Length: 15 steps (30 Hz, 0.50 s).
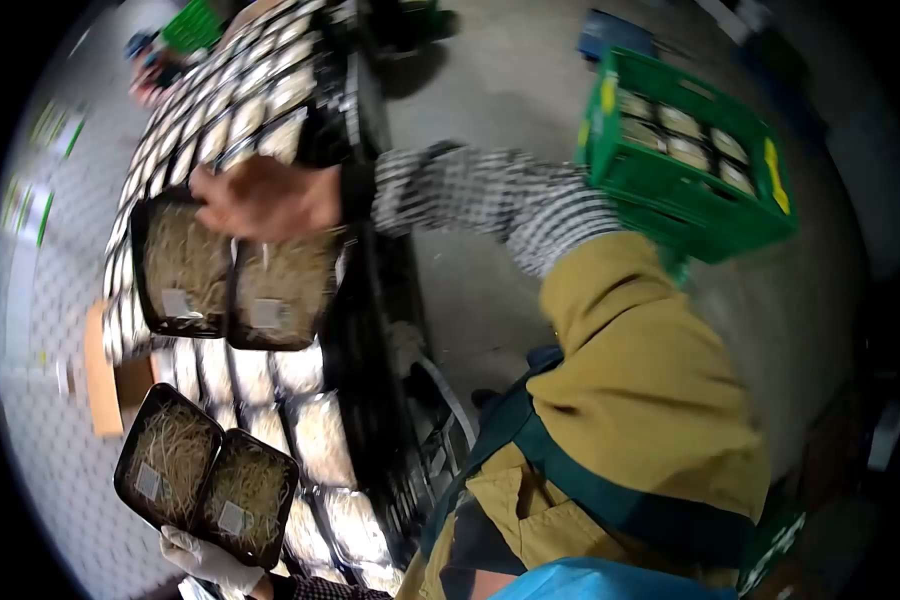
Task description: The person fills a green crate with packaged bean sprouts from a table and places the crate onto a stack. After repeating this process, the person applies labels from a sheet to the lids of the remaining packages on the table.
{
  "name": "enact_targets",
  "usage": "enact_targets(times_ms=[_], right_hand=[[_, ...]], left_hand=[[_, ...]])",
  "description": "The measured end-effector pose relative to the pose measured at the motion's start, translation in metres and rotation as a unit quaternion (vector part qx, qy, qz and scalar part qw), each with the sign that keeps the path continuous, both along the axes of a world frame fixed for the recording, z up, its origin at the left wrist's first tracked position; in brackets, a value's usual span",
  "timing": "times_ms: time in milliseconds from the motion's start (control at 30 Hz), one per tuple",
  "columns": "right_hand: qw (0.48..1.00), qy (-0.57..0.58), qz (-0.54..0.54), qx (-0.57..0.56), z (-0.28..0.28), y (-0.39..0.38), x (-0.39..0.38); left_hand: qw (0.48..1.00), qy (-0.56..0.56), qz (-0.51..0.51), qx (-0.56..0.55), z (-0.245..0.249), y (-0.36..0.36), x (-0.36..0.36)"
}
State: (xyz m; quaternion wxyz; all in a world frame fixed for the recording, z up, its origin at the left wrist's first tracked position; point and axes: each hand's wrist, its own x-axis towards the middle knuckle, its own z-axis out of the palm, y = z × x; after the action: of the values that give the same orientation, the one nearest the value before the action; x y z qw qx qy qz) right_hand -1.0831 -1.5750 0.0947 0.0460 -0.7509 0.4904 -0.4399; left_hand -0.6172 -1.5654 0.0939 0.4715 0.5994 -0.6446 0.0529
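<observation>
My right hand [268, 198], blurred and without a visible glove, is closed over the upper edges of two black trays side by side, a left tray [182, 265] and a right tray [288, 285]. Both contain pale brown stringy stuff and carry a small white label. Below, my left hand [210, 560] in a white glove grips the lower edge of another pair, one tray [170, 450] and its neighbour [250, 500], with the same stringy contents and labels. Both pairs are tilted toward me. The fingers under the lower pair are hidden.
Rows of packed trays [325, 440] cover the long table running up the view. A cardboard box [105, 370] stands at its left side. Green crates [690, 200] with packs sit on the floor at right. Another person [155, 75] is at the far upper left.
</observation>
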Motion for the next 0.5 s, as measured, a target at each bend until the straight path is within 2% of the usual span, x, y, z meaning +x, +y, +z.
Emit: enact_targets(times_ms=[33,67,100,133,167,200,233,267,300,333,367,433,500], right_hand=[[0.999,-0.003,-0.042,0.014,0.021,0.057,-0.032],[0.990,-0.035,-0.119,0.067,0.029,0.104,-0.069],[0.983,-0.057,-0.158,0.071,0.036,0.156,-0.104],[0.974,-0.081,-0.196,0.074,0.043,0.208,-0.138],[0.957,-0.064,-0.252,0.126,0.051,0.262,-0.169],[0.925,-0.033,-0.324,0.195,0.057,0.306,-0.193],[0.914,0.053,-0.377,0.144,0.065,0.382,-0.228],[0.888,0.021,-0.428,0.167,0.055,0.452,-0.277],[0.872,0.133,-0.447,0.146,0.049,0.511,-0.308],[0.822,0.084,-0.519,0.218,0.039,0.554,-0.342],[0.776,0.057,-0.577,0.249,0.046,0.592,-0.349],[0.714,0.059,-0.635,0.288,0.032,0.670,-0.372],[0.654,0.028,-0.683,0.323,-0.003,0.711,-0.393]], left_hand=[[0.993,0.099,-0.064,0.019,0.008,0.012,-0.028],[0.991,0.104,-0.074,0.040,0.014,0.014,-0.047],[0.989,0.109,-0.080,0.060,0.016,0.022,-0.062],[0.988,0.045,-0.143,0.032,0.003,0.003,-0.041],[0.984,-0.053,-0.172,0.017,0.018,0.020,-0.071],[0.978,0.018,-0.202,0.054,0.027,0.027,-0.092],[0.956,0.103,-0.258,0.094,0.027,0.041,-0.154],[0.939,0.137,-0.301,0.099,0.020,0.052,-0.197],[0.934,0.124,-0.320,0.100,0.011,0.056,-0.249],[0.929,0.112,-0.339,0.101,0.001,0.061,-0.301],[0.938,0.045,-0.331,0.091,0.004,0.087,-0.369],[0.886,0.005,-0.450,0.112,0.008,0.117,-0.473],[0.852,0.027,-0.514,0.098,-0.016,0.131,-0.571]])
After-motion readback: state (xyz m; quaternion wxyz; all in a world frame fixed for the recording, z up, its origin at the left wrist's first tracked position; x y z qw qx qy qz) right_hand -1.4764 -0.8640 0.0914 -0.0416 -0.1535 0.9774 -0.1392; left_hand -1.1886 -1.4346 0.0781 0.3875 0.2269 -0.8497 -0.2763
